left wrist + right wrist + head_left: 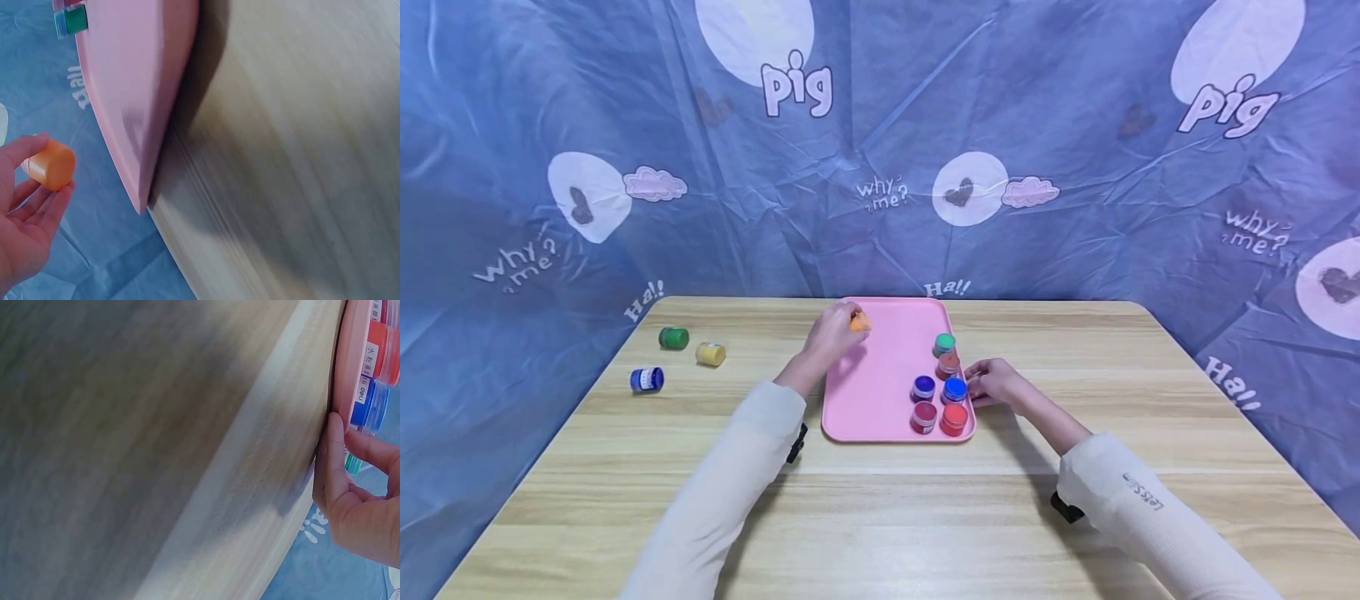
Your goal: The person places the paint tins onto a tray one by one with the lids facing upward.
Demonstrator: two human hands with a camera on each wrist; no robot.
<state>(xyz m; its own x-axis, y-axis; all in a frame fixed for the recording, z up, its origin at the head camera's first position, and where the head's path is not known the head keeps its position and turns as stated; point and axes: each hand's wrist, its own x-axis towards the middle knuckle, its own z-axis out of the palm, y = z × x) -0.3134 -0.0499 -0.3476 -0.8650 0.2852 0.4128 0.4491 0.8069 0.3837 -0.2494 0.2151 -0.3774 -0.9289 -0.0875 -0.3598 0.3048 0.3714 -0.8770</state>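
My left hand (835, 335) pinches an orange paint jar (55, 165) between thumb and fingers, above the far left part of the pink tray (872, 400). In the left wrist view the jar is tilted. At the tray's right edge, my right hand (997, 382) grips the rim, beside the blue jar (954, 390). The right wrist view has its fingers on both sides of the rim. Along the tray's right side stand a green jar (944, 344), a brown jar (948, 365), a purple-blue jar (923, 387), a dark red jar (924, 417) and a red jar (954, 420).
On the wooden table (895, 517), left of the tray, lie a green jar (673, 337), a yellow jar (711, 354) and a dark blue jar (647, 380) on their sides. A blue printed cloth (880, 242) hangs behind the table.
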